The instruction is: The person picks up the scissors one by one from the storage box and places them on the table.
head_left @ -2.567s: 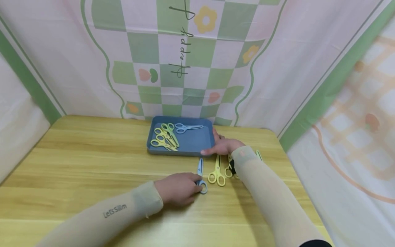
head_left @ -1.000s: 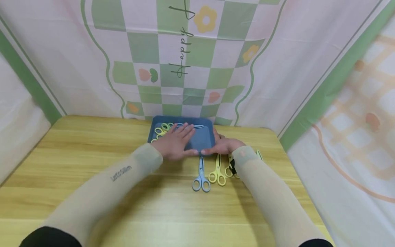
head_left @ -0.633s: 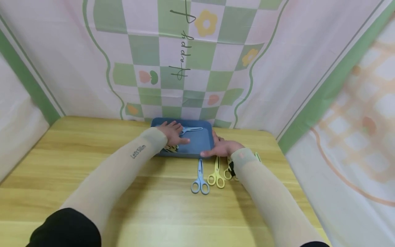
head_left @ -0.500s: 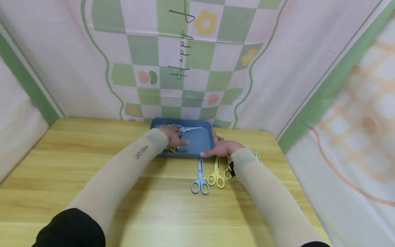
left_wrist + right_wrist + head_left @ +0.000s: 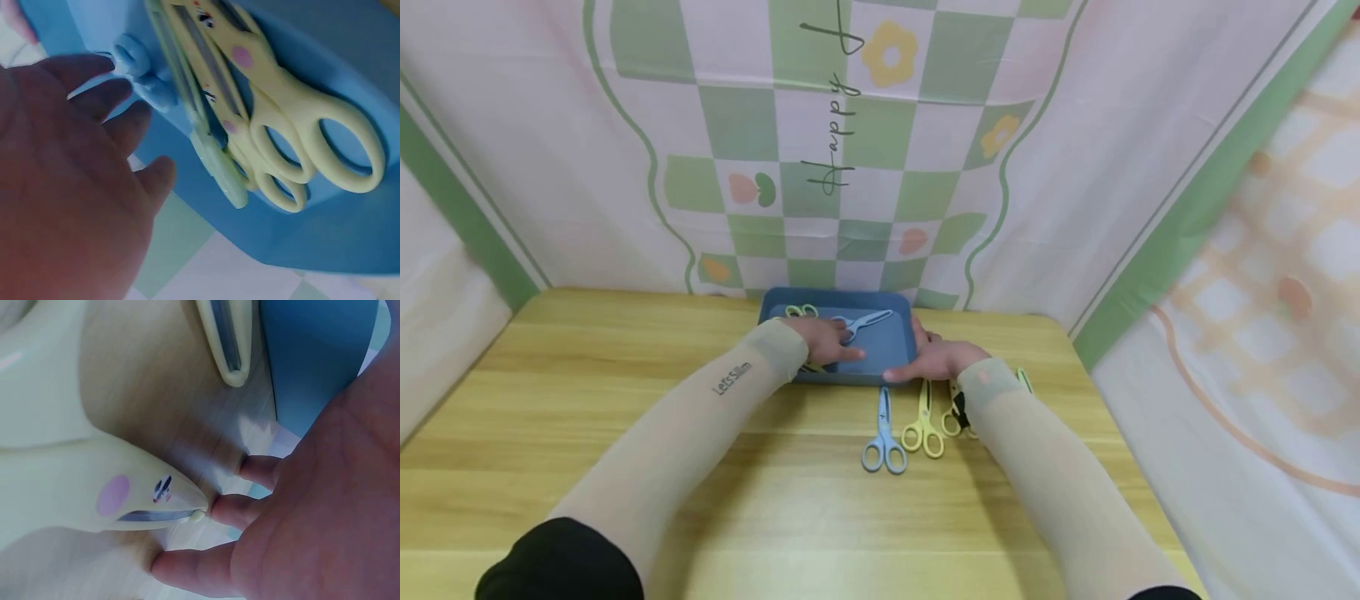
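Note:
A blue tray [image 5: 880, 358] stands at the back of the table. My left hand [image 5: 824, 340] reaches into it, fingers loosely spread at the handles of light blue scissors [image 5: 871, 319]; in the left wrist view, the fingertips lie by those blue handles [image 5: 155, 92]. Beside them lie green scissors [image 5: 215, 165] and yellow scissors [image 5: 281, 112], partly hidden by my left forearm in the head view. My right hand [image 5: 943, 360] rests against the tray's front right corner, thumb along the front wall and straight fingers down the right side.
In front of the tray lie blue scissors [image 5: 883, 433] and yellow scissors [image 5: 924, 423], handles toward me. More yellow scissors [image 5: 952, 421] and a green tip [image 5: 1025, 380] show around my right sleeve. A patterned cloth [image 5: 820, 125] hangs behind the table.
My left hand left the blue scissors on the table and moved into the tray. Just now it shifted right, and the blue scissors inside turned slightly, handles toward me. My right hand stayed put.

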A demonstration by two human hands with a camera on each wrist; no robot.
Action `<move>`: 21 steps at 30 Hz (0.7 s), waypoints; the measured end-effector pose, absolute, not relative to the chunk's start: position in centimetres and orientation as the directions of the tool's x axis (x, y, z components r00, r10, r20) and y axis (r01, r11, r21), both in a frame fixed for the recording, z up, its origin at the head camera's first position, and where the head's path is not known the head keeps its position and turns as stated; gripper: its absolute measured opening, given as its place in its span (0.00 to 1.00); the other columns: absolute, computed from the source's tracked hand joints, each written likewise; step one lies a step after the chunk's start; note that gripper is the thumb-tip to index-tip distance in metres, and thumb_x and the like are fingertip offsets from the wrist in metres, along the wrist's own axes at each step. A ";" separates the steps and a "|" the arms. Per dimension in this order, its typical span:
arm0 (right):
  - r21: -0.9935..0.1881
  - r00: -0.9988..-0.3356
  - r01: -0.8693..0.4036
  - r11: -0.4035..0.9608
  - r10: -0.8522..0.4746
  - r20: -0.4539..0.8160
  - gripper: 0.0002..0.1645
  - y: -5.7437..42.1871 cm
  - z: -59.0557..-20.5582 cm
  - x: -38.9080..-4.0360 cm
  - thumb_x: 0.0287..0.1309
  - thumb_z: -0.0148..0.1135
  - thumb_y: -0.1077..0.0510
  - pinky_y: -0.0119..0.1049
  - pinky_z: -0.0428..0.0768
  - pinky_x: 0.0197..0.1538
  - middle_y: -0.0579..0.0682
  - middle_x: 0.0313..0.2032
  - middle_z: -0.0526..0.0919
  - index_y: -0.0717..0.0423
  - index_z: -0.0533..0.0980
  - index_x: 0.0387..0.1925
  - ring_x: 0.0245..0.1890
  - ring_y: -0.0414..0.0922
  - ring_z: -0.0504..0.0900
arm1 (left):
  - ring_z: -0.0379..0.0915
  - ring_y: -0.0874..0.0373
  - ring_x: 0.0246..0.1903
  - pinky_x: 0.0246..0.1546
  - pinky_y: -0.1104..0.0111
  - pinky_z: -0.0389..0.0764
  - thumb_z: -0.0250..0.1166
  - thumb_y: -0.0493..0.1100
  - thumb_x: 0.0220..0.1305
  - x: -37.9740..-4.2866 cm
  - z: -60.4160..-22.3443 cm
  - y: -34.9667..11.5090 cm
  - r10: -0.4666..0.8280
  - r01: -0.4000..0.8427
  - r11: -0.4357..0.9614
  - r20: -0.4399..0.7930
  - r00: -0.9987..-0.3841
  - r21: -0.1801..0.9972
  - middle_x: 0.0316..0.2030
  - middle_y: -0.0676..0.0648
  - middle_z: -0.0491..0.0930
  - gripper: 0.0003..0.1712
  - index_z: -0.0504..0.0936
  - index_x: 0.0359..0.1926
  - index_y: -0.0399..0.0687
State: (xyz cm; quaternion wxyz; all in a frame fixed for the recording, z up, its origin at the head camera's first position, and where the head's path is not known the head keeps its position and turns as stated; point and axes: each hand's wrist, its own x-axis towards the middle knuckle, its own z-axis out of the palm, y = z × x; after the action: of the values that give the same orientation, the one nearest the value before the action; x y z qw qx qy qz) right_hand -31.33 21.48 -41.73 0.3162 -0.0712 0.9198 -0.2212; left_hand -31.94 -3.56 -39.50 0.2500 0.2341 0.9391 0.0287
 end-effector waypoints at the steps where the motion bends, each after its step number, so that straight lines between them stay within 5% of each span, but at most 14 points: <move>1: -0.460 -0.790 0.006 0.888 -0.278 -0.546 0.86 21.4 -41.6 -31.2 0.40 0.67 0.19 0.58 0.43 0.72 0.65 0.76 0.27 0.42 0.15 0.74 0.75 0.60 0.32 | 0.42 0.46 0.75 0.71 0.47 0.43 0.40 0.76 0.69 -31.9 -39.5 -3.6 0.451 0.434 0.888 -0.469 -0.759 0.152 0.78 0.51 0.46 0.46 0.55 0.79 0.58; 8: -0.460 -0.787 0.007 0.888 -0.279 -0.550 0.86 21.4 -41.1 -30.6 0.41 0.67 0.19 0.55 0.44 0.73 0.65 0.76 0.27 0.44 0.15 0.74 0.76 0.59 0.32 | 0.49 0.47 0.73 0.69 0.42 0.33 0.49 0.71 0.70 -32.2 -39.4 -3.4 0.510 0.479 0.858 -0.436 -0.742 0.188 0.75 0.49 0.57 0.40 0.65 0.75 0.58; 16: -0.479 -0.788 -0.005 0.878 -0.298 -0.538 0.86 21.3 -40.9 -30.6 0.41 0.69 0.21 0.55 0.45 0.72 0.65 0.76 0.28 0.44 0.16 0.74 0.75 0.59 0.33 | 0.59 0.47 0.69 0.68 0.53 0.59 0.58 0.61 0.70 -31.9 -38.8 -3.2 0.534 0.465 0.846 -0.407 -0.741 0.262 0.69 0.45 0.67 0.35 0.71 0.71 0.49; 21: -0.480 -0.790 -0.008 0.877 -0.300 -0.535 0.87 21.4 -41.2 -30.9 0.40 0.69 0.20 0.58 0.45 0.72 0.67 0.76 0.28 0.44 0.16 0.74 0.75 0.62 0.33 | 0.63 0.48 0.67 0.67 0.55 0.61 0.59 0.58 0.70 -31.4 -38.3 -2.9 0.539 0.465 0.842 -0.414 -0.733 0.273 0.67 0.45 0.70 0.33 0.73 0.69 0.48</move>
State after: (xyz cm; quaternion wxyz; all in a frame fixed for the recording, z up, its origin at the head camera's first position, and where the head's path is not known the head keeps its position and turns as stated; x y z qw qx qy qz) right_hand -30.86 21.37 -41.24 0.3131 -0.0842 0.9168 -0.2332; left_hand -31.36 -2.93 -38.28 0.2454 0.2707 0.9278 0.0756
